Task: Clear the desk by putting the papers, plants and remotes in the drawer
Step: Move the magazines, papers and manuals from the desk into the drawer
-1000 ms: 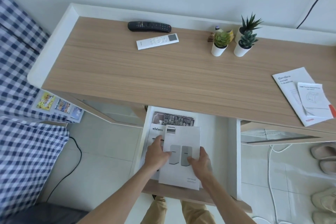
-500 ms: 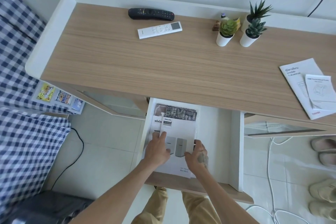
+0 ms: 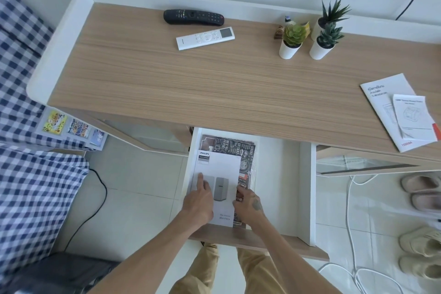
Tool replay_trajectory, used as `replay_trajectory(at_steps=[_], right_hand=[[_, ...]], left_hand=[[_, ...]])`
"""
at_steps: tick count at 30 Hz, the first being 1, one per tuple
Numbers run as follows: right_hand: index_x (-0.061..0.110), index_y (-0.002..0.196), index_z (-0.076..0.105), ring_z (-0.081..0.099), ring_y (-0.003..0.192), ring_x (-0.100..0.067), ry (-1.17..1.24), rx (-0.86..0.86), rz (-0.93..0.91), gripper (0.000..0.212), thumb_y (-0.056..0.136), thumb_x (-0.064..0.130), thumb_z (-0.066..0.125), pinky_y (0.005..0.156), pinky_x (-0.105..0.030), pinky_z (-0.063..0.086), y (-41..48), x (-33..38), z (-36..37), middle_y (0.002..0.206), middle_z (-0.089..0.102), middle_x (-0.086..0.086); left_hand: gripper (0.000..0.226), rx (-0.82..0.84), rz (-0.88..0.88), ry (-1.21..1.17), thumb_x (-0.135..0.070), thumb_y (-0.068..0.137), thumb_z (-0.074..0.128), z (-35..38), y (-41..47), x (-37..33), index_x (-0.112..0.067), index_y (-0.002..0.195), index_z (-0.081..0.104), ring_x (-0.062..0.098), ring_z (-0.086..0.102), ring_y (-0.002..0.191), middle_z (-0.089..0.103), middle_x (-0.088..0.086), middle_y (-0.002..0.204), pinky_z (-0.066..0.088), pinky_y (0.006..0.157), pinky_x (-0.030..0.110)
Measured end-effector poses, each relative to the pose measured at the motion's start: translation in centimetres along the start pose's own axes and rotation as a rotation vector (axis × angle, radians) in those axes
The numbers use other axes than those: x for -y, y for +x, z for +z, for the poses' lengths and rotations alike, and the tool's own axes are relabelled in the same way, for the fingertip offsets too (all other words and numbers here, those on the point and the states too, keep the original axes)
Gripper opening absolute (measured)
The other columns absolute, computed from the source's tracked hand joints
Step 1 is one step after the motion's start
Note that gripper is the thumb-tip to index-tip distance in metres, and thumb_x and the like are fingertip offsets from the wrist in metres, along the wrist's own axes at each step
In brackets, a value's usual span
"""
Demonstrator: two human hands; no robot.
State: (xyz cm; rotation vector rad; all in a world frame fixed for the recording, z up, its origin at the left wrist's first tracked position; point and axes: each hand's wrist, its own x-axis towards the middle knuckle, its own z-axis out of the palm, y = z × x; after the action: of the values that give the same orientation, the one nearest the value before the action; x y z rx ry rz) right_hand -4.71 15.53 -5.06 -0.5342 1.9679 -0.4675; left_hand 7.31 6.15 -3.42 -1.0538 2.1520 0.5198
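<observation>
My left hand (image 3: 198,200) lies flat, fingers spread, on the Philips manual (image 3: 218,172) in the open drawer (image 3: 281,174); my right hand (image 3: 249,203) curls at its right edge, though whether it pinches the paper I cannot tell; on the desk (image 3: 191,83) sit a black remote (image 3: 193,16), a white remote (image 3: 205,37), three potted plants (image 3: 292,42) and two booklets (image 3: 401,112).
</observation>
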Motion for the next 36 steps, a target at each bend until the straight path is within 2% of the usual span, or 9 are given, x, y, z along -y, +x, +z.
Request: replay_trajectory(at_steps=[3,6,8,10,11,17,22,27,36], right_hand=[[0.019,0.134,0.056,0.059,0.111,-0.027,-0.084,0.019,0.011,0.050,0.085,0.009,0.052,0.094,-0.039,0.052,0.2,-0.2,-1.0,0.127,0.060,-0.008],[0.018,0.140,0.047,0.056,0.112,-0.025,-0.186,-0.021,0.008,0.053,0.088,0.019,0.056,0.094,-0.034,0.048,0.1,-0.3,-2.5,0.126,0.056,-0.008],[0.017,0.141,0.046,0.055,0.117,-0.025,-0.223,-0.055,-0.019,0.053,0.089,0.023,0.058,0.098,-0.035,0.045,-0.5,-0.3,-4.1,0.131,0.054,-0.009],[0.014,0.140,0.046,0.054,0.119,-0.026,-0.260,-0.077,-0.049,0.051,0.091,0.026,0.057,0.100,-0.036,0.044,-1.3,-0.3,-5.7,0.135,0.053,-0.010],[0.014,0.139,0.047,0.054,0.119,-0.027,-0.265,-0.093,-0.054,0.050,0.091,0.026,0.057,0.101,-0.036,0.043,-1.6,-0.2,-6.5,0.136,0.053,-0.010],[0.016,0.135,0.050,0.053,0.119,-0.026,-0.278,-0.222,-0.079,0.047,0.092,0.031,0.059,0.101,-0.036,0.044,-3.7,0.6,-12.1,0.135,0.053,-0.009],[0.015,0.135,0.052,0.051,0.125,-0.024,-0.272,-0.315,-0.081,0.046,0.092,0.030,0.060,0.105,-0.033,0.040,-5.3,1.0,-18.0,0.137,0.053,-0.006],[0.019,0.127,0.058,0.055,0.118,-0.024,-0.214,-0.430,-0.070,0.040,0.088,0.027,0.063,0.102,-0.035,0.043,-6.1,0.0,-25.5,0.129,0.058,-0.004],[0.009,0.123,0.058,0.059,0.109,-0.028,-0.093,-0.617,0.015,0.042,0.085,0.022,0.069,0.097,-0.036,0.045,-1.4,-4.8,-40.0,0.115,0.063,-0.011]], left_hand=[[0.081,0.039,0.011,0.032,-0.015,0.092,0.061,-0.1,0.2,0.2,-0.003,0.154,0.009,0.029,0.064,0.102,-0.013,0.013,0.163,0.045,0.065,0.028],[0.068,0.060,0.011,0.028,-0.018,0.095,0.056,-0.9,0.5,0.6,-0.004,0.152,0.021,0.029,0.062,0.107,-0.006,0.013,0.164,0.044,0.067,0.030],[0.047,0.055,0.017,0.010,-0.020,0.096,0.053,-2.1,0.1,0.7,-0.006,0.139,0.044,0.029,0.061,0.108,0.024,0.014,0.158,0.046,0.070,0.032],[0.029,0.007,0.041,-0.010,-0.023,0.095,0.054,-3.5,-0.5,0.6,-0.009,0.120,0.057,0.028,0.062,0.103,0.057,0.010,0.129,0.045,0.069,0.033],[0.025,-0.017,0.060,-0.010,-0.025,0.095,0.054,-4.2,-0.8,0.4,-0.010,0.116,0.058,0.028,0.062,0.099,0.062,0.008,0.117,0.043,0.067,0.033],[0.026,-0.115,0.183,0.063,-0.031,0.097,0.052,-9.3,-1.4,-2.4,-0.009,0.106,0.061,0.027,0.063,0.095,0.065,0.008,0.106,0.045,0.066,0.033],[0.026,-0.226,0.260,0.057,-0.034,0.096,0.051,-13.9,-0.9,-6.9,-0.014,0.109,0.061,0.028,0.062,0.101,0.065,0.006,0.112,0.048,0.071,0.034],[0.037,-0.321,0.299,0.047,-0.037,0.095,0.051,-18.3,0.8,-13.6,-0.019,0.126,0.057,0.031,0.058,0.115,0.061,0.007,0.125,0.050,0.086,0.038],[0.031,-0.303,0.303,-0.056,-0.039,0.092,0.054,-22.6,5.2,-25.9,-0.017,0.112,0.061,0.034,0.061,0.109,0.064,0.011,0.118,0.050,0.083,0.038]])
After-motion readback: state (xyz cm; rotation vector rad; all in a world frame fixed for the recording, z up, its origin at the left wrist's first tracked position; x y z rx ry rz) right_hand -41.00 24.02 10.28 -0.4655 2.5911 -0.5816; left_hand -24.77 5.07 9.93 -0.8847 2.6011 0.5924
